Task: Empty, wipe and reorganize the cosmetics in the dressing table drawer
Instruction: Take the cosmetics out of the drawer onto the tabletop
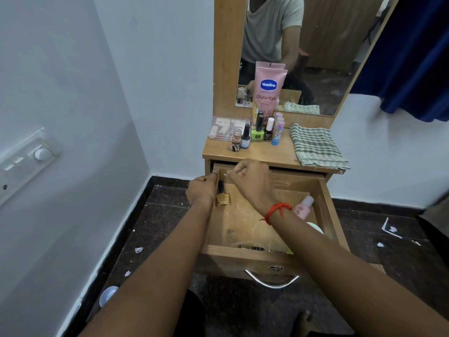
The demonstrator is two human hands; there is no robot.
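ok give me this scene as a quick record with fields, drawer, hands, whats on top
drawer: drawer pulled open, partly emptied
in drawer: gold nail polish bottle lying at left wall; pink bottle lying at right
left hand: left hand gripping the drawer's left wall
right hand: right hand closed, reaching to the back left corner; contents unclear
tabletop: Vaseline tube, several small bottles, checked cloth folded at right

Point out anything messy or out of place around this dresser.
White scraps litter the dark floor on both sides of the dresser. Inside the open drawer, a yellow polish bottle and a pink bottle lie tipped over.
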